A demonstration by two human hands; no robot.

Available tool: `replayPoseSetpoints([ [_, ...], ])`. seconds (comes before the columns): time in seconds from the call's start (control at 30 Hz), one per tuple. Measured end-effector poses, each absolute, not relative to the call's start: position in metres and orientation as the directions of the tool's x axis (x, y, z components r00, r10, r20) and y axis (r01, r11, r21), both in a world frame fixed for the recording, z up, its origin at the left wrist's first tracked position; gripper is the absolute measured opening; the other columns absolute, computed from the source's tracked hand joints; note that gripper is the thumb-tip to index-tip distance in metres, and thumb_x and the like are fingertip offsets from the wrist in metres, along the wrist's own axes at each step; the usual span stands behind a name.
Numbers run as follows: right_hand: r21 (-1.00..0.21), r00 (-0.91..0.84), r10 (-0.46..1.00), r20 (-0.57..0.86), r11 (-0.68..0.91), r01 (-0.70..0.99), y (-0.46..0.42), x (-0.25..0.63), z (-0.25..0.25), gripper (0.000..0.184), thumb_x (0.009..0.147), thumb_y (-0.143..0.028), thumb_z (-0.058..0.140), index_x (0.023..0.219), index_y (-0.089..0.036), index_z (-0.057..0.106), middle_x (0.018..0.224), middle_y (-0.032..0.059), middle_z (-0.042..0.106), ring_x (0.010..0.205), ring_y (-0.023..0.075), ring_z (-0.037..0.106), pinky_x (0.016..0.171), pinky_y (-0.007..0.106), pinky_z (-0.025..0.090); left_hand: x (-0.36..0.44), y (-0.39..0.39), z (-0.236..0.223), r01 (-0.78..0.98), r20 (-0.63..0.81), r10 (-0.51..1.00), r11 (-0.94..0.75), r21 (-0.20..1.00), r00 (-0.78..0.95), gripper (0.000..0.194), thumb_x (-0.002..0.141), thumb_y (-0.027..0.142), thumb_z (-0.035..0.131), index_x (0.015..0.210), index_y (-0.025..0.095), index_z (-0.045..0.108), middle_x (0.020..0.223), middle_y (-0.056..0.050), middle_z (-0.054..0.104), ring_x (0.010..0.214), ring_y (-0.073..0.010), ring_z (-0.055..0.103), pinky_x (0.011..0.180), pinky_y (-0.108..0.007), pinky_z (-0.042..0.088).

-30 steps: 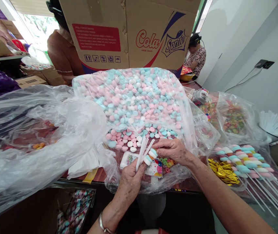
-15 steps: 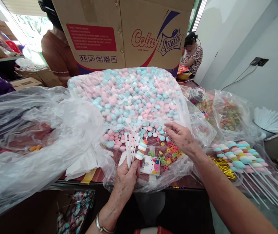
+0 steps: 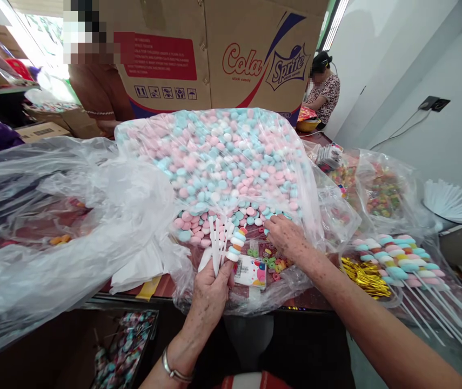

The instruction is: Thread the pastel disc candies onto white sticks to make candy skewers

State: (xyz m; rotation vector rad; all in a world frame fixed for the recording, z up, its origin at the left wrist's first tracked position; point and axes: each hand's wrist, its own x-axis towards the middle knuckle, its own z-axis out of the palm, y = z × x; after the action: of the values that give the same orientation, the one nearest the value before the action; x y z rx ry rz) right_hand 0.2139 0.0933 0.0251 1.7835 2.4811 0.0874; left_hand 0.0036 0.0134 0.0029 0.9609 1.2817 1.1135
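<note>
My left hand (image 3: 211, 283) is wrapped round a bunch of white sticks (image 3: 216, 246) and one candy skewer (image 3: 236, 247). White, pale blue and orange pieces are threaded on that skewer, with a red one near its tip. My right hand (image 3: 285, 236) is bent down at the near edge of the pink, blue and white candies (image 3: 250, 212). Its fingertips are closed at a blue candy (image 3: 266, 232), which they partly cover. Gummy rings (image 3: 273, 263) lie below the right hand, partly hidden by it. A printed card (image 3: 250, 271) lies beside the left hand.
A large clear bag (image 3: 231, 151) of candies fills the middle, before a cardboard box (image 3: 250, 32). Finished candy skewers (image 3: 401, 254), gold twist ties (image 3: 364, 278) and more white sticks (image 3: 455, 200) are on the right. Crumpled plastic (image 3: 133, 194) covers the left. Two people sit beyond.
My right hand has moved left and down onto the candies, its fingers closing at a blue one. My left hand still holds the sticks and skewer in nearly the same place.
</note>
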Motion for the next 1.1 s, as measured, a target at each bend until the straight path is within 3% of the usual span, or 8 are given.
replayPoseSetpoints([
  [0.1,0.025,-0.348,0.938,-0.008,0.348,0.937,0.094,0.218,0.025,0.024,0.085,-0.007,0.049,0.103,-0.014,0.064,0.105,0.0136,0.065,0.104,0.0261,0.056,0.087,0.033,0.042,0.004,0.014,0.004,-0.112,-0.24,0.97,0.235,0.966,-0.037,0.037,0.079,0.049,0.067,0.064,0.018,0.053,0.045,0.007,0.047,0.033,-0.0035,0.03,0.033,-0.017,0.019],
  [0.3,-0.465,-0.211,0.967,0.143,0.254,0.848,0.096,0.224,0.027,0.02,0.082,-0.014,0.052,0.099,-0.017,0.062,0.095,0.0043,0.065,0.085,0.0183,0.059,0.077,0.028,0.043,0.005,0.014,0.007,-0.151,-0.233,0.965,0.215,0.965,-0.117,0.04,0.072,0.053,0.07,0.062,0.019,0.052,0.044,0.007,0.048,0.031,-0.0034,0.03,0.031,-0.018,0.018],
  [0.4,-0.543,-0.201,0.962,0.185,0.27,0.795,0.099,0.217,0.029,0.021,0.08,-0.013,0.053,0.097,-0.017,0.064,0.096,0.0044,0.064,0.086,0.0185,0.059,0.079,0.029,0.043,0.007,0.014,0.008,-0.148,-0.237,0.959,0.214,0.966,-0.158,0.041,0.071,0.054,0.071,0.061,0.019,0.051,0.042,0.008,0.047,0.03,-0.0036,0.029,0.031,-0.018,0.018],
  [0.6,-0.531,-0.32,0.921,0.221,0.389,0.753,0.104,0.181,0.031,0.026,0.084,-0.009,0.05,0.101,-0.018,0.068,0.098,0.005,0.062,0.09,0.0186,0.057,0.083,0.029,0.043,0.007,0.013,0.008,-0.166,-0.235,0.96,0.209,0.964,-0.155,0.04,0.072,0.054,0.07,0.066,0.019,0.051,0.043,0.009,0.048,0.03,-0.0038,0.031,0.031,-0.017,0.02],
  [0.87,-0.219,-0.532,0.842,0.087,0.537,0.814,0.108,0.148,0.027,0.016,0.094,-0.013,0.05,0.091,-0.014,0.065,0.099,0.0104,0.06,0.092,0.0209,0.054,0.08,0.029,0.045,0.004,0.014,0.001,-0.121,-0.205,0.969,0.189,0.974,-0.138,0.04,0.077,0.054,0.066,0.063,0.019,0.052,0.041,0.009,0.043,0.03,-0.0041,0.029,0.031,-0.018,0.019],
  [1.1,-0.115,-0.444,0.895,-0.04,0.438,0.892,0.098,0.165,0.042,0.024,0.089,-0.009,0.049,0.106,-0.014,0.065,0.106,0.0121,0.064,0.1,0.0228,0.058,0.082,0.03,0.045,0.002,0.013,-0.002,-0.134,-0.207,0.972,0.192,0.972,-0.111,0.039,0.079,0.053,0.065,0.066,0.019,0.052,0.045,0.009,0.045,0.032,-0.0041,0.03,0.032,-0.018,0.02],
])
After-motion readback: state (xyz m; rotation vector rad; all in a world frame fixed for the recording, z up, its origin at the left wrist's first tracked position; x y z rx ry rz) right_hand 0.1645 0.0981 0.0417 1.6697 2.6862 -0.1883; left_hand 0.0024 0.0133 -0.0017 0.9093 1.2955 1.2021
